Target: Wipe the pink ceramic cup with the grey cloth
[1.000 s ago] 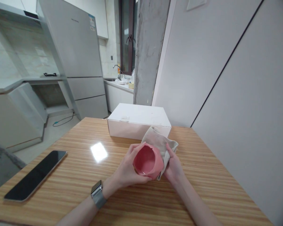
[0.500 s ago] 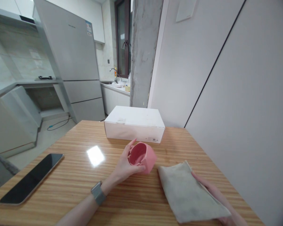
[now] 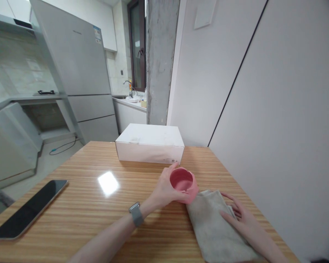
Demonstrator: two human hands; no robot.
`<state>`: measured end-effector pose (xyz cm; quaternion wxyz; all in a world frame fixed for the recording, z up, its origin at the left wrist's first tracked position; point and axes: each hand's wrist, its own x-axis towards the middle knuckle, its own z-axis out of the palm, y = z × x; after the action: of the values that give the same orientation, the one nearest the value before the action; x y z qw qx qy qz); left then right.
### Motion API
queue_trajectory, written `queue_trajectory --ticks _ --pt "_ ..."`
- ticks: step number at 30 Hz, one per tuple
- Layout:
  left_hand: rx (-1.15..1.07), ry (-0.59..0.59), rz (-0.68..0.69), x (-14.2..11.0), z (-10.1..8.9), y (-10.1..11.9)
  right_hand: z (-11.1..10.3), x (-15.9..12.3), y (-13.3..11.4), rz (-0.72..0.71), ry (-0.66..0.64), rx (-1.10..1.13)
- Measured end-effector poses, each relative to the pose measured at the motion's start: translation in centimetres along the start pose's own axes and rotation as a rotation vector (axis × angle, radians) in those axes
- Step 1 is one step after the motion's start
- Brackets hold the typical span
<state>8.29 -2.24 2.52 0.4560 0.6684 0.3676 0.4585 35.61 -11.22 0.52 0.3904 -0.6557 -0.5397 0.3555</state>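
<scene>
Head view. Left grip (image 3: 164,188) clasps a pink cup (image 3: 184,180) between thumb and fingers; cup is just right of the palm, mouth tilted up. Grey cloth (image 3: 212,224) lies on the worktop (image 3: 79,204), right of and nearer than this grip. Right grip (image 3: 242,215): thumb over the cloth, fingers loosely bent by its edge; cannot tell whether it pinches a fold. Cup-cloth contact unclear.

Judgement: light, opposed pressure on the cup's wall should hold it steady; the cloth likely handles better by a broad fold than one corner.

Pose: left forearm slants in from lower left, watch (image 3: 136,214) behind the grip; right forearm enters from lower right.
</scene>
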Motion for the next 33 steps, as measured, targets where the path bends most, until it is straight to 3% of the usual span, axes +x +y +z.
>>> queue_trajectory --ticks 9,16,22,27,30,33 --pt "0.152 0.004 0.134 3.1 5.7 0.0 -1.0 -0.3 1.0 -0.01 0.105 -0.145" --pt "0.153 0.025 0.153 4.5 8.1 -0.9 -1.6 -0.2 0.7 0.049 0.111 -0.213" --pt "0.148 0.041 0.149 5.2 8.6 -1.5 -1.3 -0.2 0.0 0.006 0.187 -0.33" --pt "0.19 -0.031 0.168 5.6 8.4 -1.9 -1.4 0.4 1.4 -0.029 0.23 -0.423" --pt "0.332 -0.132 0.164 5.3 7.4 -0.9 -1.5 0.8 2.1 -0.07 0.276 -0.523" --pt "0.498 -0.194 0.233 3.9 5.6 1.1 -0.5 0.5 0.6 -0.16 0.402 -0.667"
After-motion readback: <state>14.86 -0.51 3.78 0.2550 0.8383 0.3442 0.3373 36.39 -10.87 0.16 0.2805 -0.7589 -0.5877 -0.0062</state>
